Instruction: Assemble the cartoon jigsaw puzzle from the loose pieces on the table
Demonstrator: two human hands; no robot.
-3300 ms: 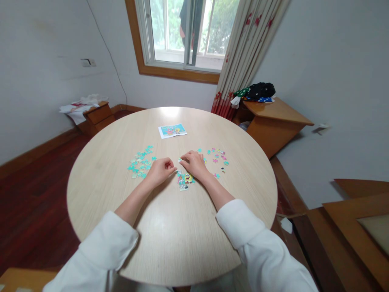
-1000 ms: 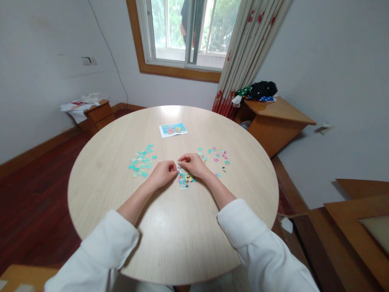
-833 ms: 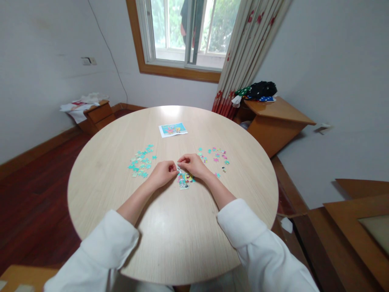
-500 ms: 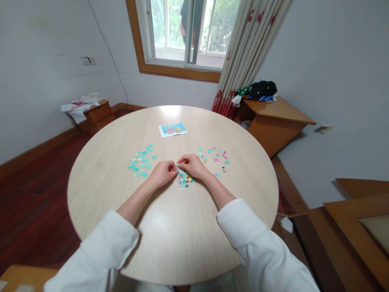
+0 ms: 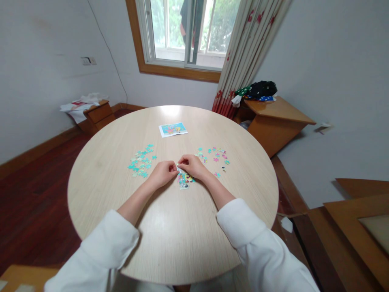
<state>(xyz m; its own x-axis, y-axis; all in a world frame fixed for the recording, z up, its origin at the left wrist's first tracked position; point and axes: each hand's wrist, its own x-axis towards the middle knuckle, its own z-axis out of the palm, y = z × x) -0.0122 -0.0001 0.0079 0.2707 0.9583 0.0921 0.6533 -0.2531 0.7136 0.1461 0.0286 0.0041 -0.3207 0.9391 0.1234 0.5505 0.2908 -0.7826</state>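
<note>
A small joined section of a jigsaw puzzle (image 5: 184, 181), with a yellow figure and other colours on it, lies on the round table (image 5: 164, 227) between my hands. My left hand (image 5: 165, 173) has its fingers pinched at the section's upper left edge; what they hold is hidden. Across from it, my right hand (image 5: 192, 165) pinches at the top edge with thumb and forefinger, where a tiny pale bit, apparently a puzzle piece, shows at the fingertips. Part of the section lies hidden beneath the right hand.
Loose, mostly turquoise puzzle pieces (image 5: 141, 161) are scattered on the left. Pink, turquoise and mixed puzzle pieces (image 5: 216, 159) lie on the right. Behind them rests a printed picture sheet (image 5: 173, 129). A wooden cabinet (image 5: 273, 117) with cloths on top stands beyond the table.
Hardly anything differs. My right hand's fingertips have shifted very slightly at the top of the puzzle section; my left hand stays in place.
</note>
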